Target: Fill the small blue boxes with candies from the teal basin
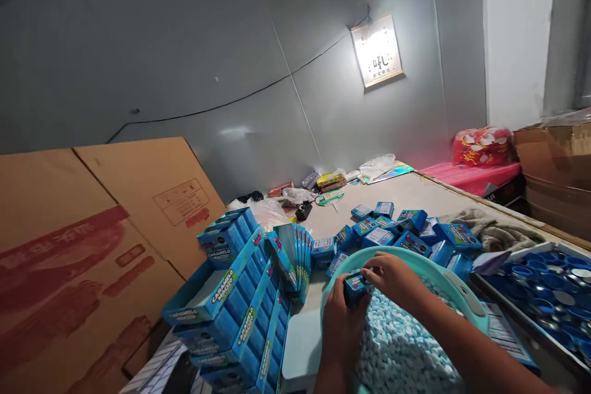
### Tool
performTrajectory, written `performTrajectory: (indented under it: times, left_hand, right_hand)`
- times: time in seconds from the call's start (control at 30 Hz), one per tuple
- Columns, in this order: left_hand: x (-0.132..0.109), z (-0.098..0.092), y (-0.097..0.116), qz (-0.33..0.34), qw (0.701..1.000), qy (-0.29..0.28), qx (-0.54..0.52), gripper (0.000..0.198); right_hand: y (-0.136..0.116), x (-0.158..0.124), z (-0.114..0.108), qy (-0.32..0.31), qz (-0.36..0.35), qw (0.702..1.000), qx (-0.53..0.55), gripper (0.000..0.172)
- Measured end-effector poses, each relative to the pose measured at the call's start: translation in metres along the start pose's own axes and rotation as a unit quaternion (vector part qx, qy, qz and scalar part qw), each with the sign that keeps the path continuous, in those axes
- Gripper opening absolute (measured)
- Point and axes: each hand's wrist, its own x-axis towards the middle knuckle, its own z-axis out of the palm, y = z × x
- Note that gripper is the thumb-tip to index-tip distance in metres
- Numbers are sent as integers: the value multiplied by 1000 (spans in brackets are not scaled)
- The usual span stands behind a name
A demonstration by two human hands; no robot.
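Observation:
My left hand (342, 315) is wrapped round a small blue candy box (354, 286), holding it above the near left part of a turquoise tub (480, 320). The fingers of my right hand (392, 277) are closed at the upper right edge of the same box; their tips are partly hidden. Below both hands, the tub holds a heap of small pale blue and white candies (401, 338). Past its far rim lies a loose pile of similar blue boxes (378, 236).
Stacked blue display trays (240, 314) filled with boxes stand at left, beside a large cardboard carton (138, 209). Flat blue display cartons (295, 258) lean beside them. To the right, a white tray (489, 286) holds round blue-rimmed pieces, near a grey towel (494, 231).

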Motion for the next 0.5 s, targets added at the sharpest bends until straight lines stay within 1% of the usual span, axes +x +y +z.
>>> performTrajectory:
  times: [0.07, 0.13, 0.17, 0.2, 0.27, 0.33, 0.43, 0.5]
  left_hand:
    - [0, 1, -2, 12, 1000, 6, 3, 49]
    - [0, 2, -3, 23, 1000, 2, -4, 49]
    - [0, 2, -4, 27, 1000, -1, -8, 49]
    - [-1, 2, -3, 24, 1000, -5, -9, 47]
    - [-2, 2, -2, 6, 1000, -11, -10, 46]
    - [-5, 1, -1, -11, 1000, -14, -12, 48]
    - [-9, 1, 3, -17, 1000, -13, -15, 51]
    - [-11, 1, 5, -22, 999, -16, -19, 50]
  right_hand:
    - [0, 0, -3, -14, -11, 1000, -18, 32]
    - [-1, 0, -5, -24, -17, 999, -31, 40]
    - [-1, 0, -6, -30, -17, 999, -37, 42]
    - [-1, 0, -6, -33, -16, 998, -43, 41]
    - [-1, 0, -6, -38, -11, 998, -56, 33]
    - [0, -1, -6, -42, -10, 997, -68, 27]
    - [2, -2, -7, -45, -21, 997, -57, 20]
    - [5, -3, -7, -45, -8, 998, -44, 16]
